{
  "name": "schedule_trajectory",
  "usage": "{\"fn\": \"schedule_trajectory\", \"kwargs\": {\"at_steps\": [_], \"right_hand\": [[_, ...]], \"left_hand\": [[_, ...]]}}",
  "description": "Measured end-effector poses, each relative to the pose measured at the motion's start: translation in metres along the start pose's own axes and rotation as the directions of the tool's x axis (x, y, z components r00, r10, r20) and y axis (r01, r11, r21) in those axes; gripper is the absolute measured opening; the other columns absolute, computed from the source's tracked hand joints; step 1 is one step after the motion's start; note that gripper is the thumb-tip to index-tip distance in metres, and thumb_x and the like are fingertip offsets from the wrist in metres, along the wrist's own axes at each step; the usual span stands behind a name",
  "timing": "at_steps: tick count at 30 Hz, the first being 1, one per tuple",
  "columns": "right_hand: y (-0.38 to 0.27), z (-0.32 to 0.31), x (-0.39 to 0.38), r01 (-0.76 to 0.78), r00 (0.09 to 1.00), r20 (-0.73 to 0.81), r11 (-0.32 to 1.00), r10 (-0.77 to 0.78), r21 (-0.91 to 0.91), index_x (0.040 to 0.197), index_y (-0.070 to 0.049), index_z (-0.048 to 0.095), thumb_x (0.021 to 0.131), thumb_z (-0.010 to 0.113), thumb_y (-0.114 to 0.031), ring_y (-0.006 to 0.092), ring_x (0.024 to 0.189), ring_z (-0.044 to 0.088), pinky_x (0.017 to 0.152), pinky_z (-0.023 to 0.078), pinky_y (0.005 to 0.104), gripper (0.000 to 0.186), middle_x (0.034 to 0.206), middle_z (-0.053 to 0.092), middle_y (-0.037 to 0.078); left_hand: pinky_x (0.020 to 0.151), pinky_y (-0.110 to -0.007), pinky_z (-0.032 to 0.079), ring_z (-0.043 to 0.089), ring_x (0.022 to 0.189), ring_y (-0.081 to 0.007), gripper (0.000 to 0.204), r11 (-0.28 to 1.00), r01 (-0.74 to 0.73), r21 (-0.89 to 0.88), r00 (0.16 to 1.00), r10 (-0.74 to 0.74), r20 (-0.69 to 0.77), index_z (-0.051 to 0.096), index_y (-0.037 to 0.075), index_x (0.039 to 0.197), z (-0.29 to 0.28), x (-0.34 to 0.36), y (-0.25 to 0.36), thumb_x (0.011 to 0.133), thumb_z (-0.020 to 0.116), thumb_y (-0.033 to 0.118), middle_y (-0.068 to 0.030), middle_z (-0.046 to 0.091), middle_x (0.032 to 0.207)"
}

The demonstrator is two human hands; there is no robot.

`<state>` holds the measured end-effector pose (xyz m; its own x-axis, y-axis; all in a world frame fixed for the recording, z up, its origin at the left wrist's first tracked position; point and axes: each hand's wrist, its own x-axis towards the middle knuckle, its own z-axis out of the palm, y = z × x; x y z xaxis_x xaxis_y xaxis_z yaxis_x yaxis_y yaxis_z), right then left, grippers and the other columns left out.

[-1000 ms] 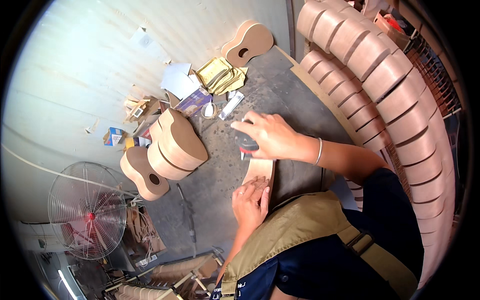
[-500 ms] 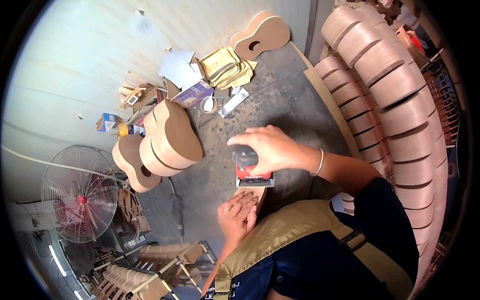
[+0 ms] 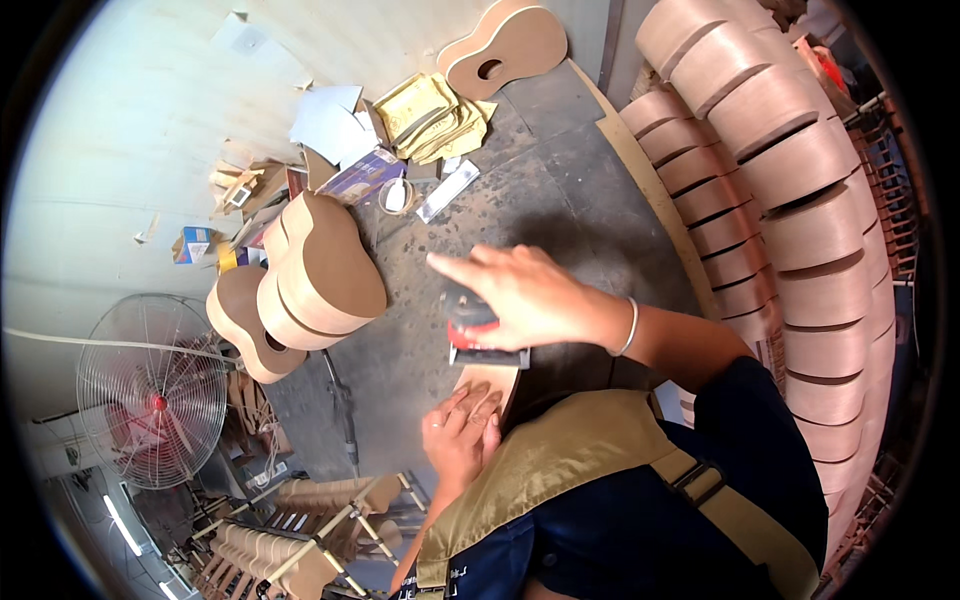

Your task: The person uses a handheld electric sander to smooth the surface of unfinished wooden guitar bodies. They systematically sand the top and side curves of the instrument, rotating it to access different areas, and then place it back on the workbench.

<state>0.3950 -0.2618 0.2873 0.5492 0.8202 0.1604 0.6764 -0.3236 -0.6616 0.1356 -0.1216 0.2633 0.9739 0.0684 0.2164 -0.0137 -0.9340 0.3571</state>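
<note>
Pale, smooth wooden piece (image 3: 492,377) is right by the tan apron (image 3: 560,430), long axis pointing away from the body, far end under the red-and-black sander (image 3: 470,335) the right hand (image 3: 530,295) is wrapped around, left hand (image 3: 462,430) draped on top, can't tell how tightly.

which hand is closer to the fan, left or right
Left. The left hand rests on the wood, to the right of the fan; the right hand is on the sander, further right and farther from the fan.
</note>
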Motion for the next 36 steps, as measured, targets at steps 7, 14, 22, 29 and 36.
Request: {"fn": "schedule_trajectory", "kwargs": {"at_steps": [7,14,22,29,36], "right_hand": [[0.103,-0.025,0.029,-0.557,0.816,0.424,0.732,0.394,0.392,0.161,-0.010,0.061,0.086,0.094,-0.047,0.0191,0.080,0.079,0.060,0.062,0.0312,0.090,0.117,0.080,0.013],[0.216,0.071,0.003,-0.748,0.661,0.608,0.325,0.441,0.578,0.156,-0.015,0.068,0.091,0.090,-0.042,0.0104,0.096,0.069,0.061,0.051,0.0283,0.074,0.124,0.077,0.003],[0.152,0.000,-0.052,-0.612,0.765,0.147,0.635,0.628,0.471,0.154,-0.015,0.067,0.079,0.101,-0.035,0.0103,0.059,0.057,0.050,0.048,0.0286,0.084,0.110,0.077,0.005],[0.110,-0.043,-0.191,-0.221,0.878,-0.279,0.847,0.388,0.483,0.147,-0.004,0.069,0.078,0.102,-0.019,0.0136,0.101,0.073,0.091,0.061,0.0317,0.078,0.117,0.077,0.005],[0.005,-0.107,-0.228,-0.103,0.925,-0.278,0.875,0.259,0.473,0.140,-0.004,0.072,0.074,0.101,-0.013,0.0159,0.109,0.072,0.099,0.057,0.0336,0.073,0.115,0.074,0.005]], "left_hand": [[0.102,-0.040,0.053,0.074,0.122,-0.0224,0.033,1.000,0.005,0.010,1.000,-0.005,-0.001,0.087,0.025,0.121,0.001,0.001,0.003,0.090,0.082,0.016,0.0051,0.081,0.130],[0.101,-0.041,0.053,0.073,0.124,-0.0236,0.032,1.000,-0.020,0.010,0.999,0.019,0.032,0.087,0.026,0.122,0.000,-0.001,0.003,0.091,0.082,0.017,0.0029,0.078,0.137],[0.111,-0.054,0.053,0.063,0.139,-0.0451,0.106,0.973,0.075,0.217,0.961,-0.129,0.246,0.037,-0.006,0.166,0.037,0.075,0.008,0.089,0.091,0.044,-0.0345,0.057,0.157],[0.097,-0.051,0.063,0.080,0.107,-0.0431,0.087,0.964,0.185,-0.192,0.922,-0.102,0.374,0.061,-0.009,0.138,0.026,0.123,-0.004,0.077,0.096,0.043,-0.0256,0.080,0.109],[0.103,-0.041,0.062,0.081,0.112,-0.0266,0.073,0.843,0.069,-0.533,0.993,-0.004,0.122,0.073,-0.001,0.132,-0.032,0.057,0.001,0.071,0.101,0.029,-0.0170,0.083,0.118]]}}
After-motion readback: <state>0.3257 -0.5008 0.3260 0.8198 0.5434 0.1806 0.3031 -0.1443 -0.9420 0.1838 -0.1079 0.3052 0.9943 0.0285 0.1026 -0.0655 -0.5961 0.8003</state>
